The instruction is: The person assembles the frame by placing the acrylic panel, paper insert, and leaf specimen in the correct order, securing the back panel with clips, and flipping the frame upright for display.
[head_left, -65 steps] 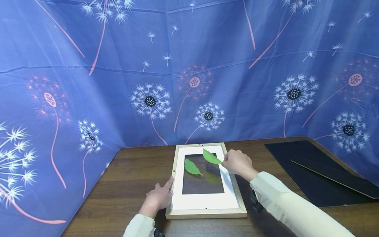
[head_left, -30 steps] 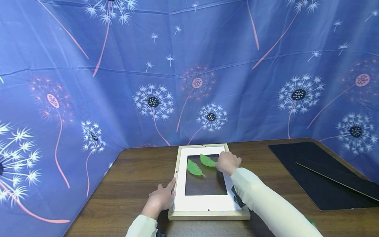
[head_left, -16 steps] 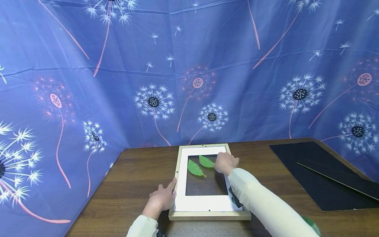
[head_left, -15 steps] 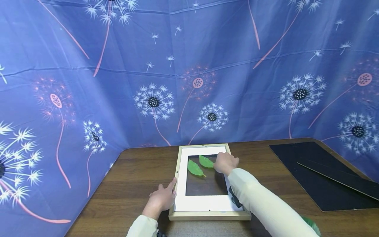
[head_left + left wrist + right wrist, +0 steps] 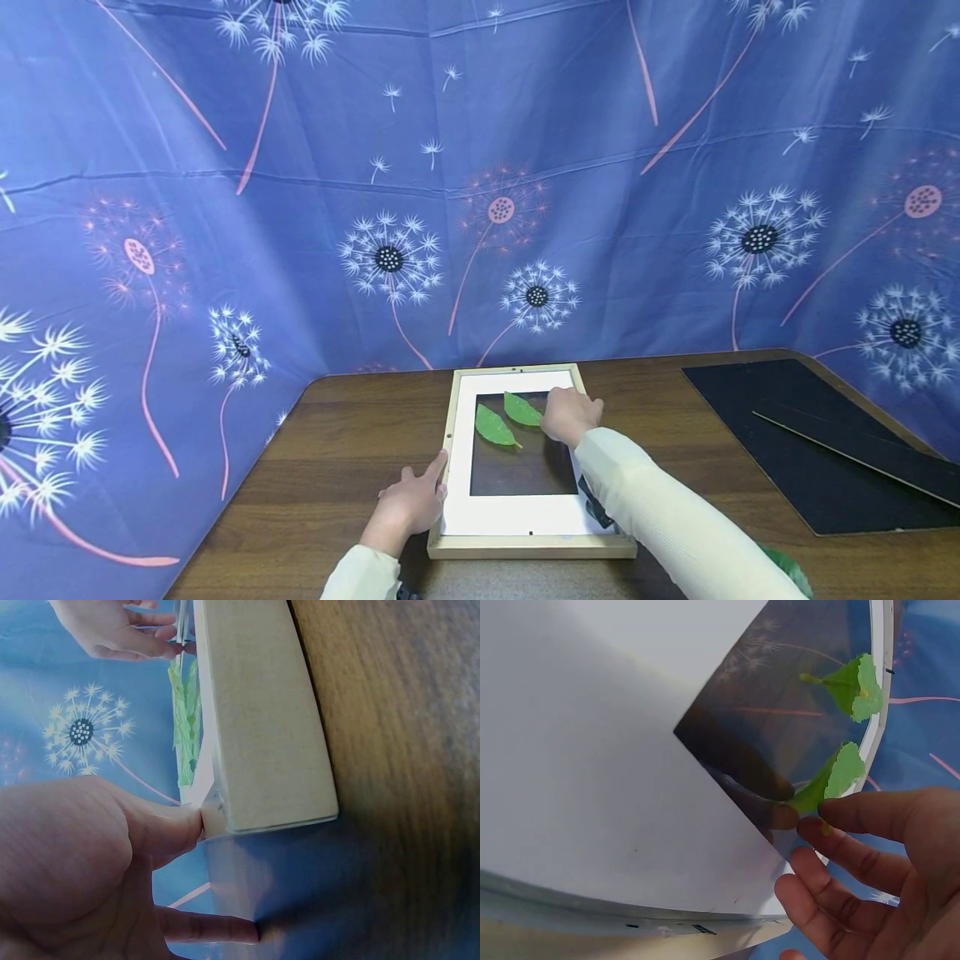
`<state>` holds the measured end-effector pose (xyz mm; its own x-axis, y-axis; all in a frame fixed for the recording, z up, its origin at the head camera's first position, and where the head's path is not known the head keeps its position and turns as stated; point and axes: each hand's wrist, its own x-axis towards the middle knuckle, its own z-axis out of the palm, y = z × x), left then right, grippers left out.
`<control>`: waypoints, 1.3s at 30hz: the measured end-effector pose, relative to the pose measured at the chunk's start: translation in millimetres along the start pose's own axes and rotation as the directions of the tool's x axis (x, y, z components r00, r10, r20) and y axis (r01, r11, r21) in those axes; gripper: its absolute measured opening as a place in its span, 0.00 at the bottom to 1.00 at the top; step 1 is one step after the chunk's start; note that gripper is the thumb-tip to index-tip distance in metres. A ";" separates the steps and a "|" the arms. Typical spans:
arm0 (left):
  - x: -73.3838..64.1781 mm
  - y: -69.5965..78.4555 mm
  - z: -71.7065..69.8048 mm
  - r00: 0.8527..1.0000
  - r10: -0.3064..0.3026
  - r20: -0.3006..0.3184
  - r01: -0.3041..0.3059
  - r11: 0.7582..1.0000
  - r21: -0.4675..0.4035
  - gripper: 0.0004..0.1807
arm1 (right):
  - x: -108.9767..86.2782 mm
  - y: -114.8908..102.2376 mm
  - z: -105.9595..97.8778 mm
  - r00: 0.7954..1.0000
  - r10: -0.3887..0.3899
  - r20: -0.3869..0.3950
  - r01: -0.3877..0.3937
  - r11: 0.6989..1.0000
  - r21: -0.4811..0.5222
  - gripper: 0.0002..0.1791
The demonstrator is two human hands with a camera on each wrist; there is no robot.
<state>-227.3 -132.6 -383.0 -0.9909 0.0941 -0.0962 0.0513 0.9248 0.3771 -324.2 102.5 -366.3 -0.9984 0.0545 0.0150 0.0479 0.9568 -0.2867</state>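
A pale wooden picture frame [image 5: 532, 547] lies on the table, holding a white mat [image 5: 525, 517] around a dark, reflective window [image 5: 517, 477]. One green leaf [image 5: 493, 426] lies in the window's upper left. Beside it, a second leaf [image 5: 521, 409] has its stem end pinched by my right hand [image 5: 570, 415]; the stem tip shows between thumb and forefinger in the right wrist view. My left hand [image 5: 408, 504] rests at the frame's left edge, forefinger straight. In the left wrist view its thumb [image 5: 176, 829] touches the rim near the corner.
On the right of the wooden table [image 5: 337, 442] lies a flat black board [image 5: 742, 387], with a narrower black piece [image 5: 840, 450] on it. Something green [image 5: 787, 567] shows past my right sleeve at the bottom. A blue dandelion-print cloth [image 5: 450, 200] hangs behind.
The pinched leaf has come down and left from the frame's right side, to beside the other leaf. The green thing at lower right has come into view. My left hand stays at the frame's edge.
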 end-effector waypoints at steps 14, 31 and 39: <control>-1.3 2.3 -0.6 1.000 -0.004 0.007 0.004 1.000 -0.003 0.26 | -6.5 -4.8 -1.9 1.000 -0.014 -0.004 0.014 1.000 -0.003 0.01; -1.4 1.6 -0.5 1.000 0.007 0.011 -0.007 1.000 -0.012 0.26 | -8.5 3.0 -17.4 0.998 -0.012 0.063 0.007 0.997 0.077 0.12; -2.9 2.4 -2.4 1.000 0.008 0.023 -0.007 1.000 -0.023 0.26 | -10.3 6.9 -31.9 0.998 -0.012 0.060 0.003 0.988 0.157 0.23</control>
<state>-224.6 -131.6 -379.6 -0.9874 0.1094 -0.1141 0.0554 0.9155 0.3985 -312.7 117.6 -337.8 -0.9989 0.0256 -0.0392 0.0401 0.9002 -0.4336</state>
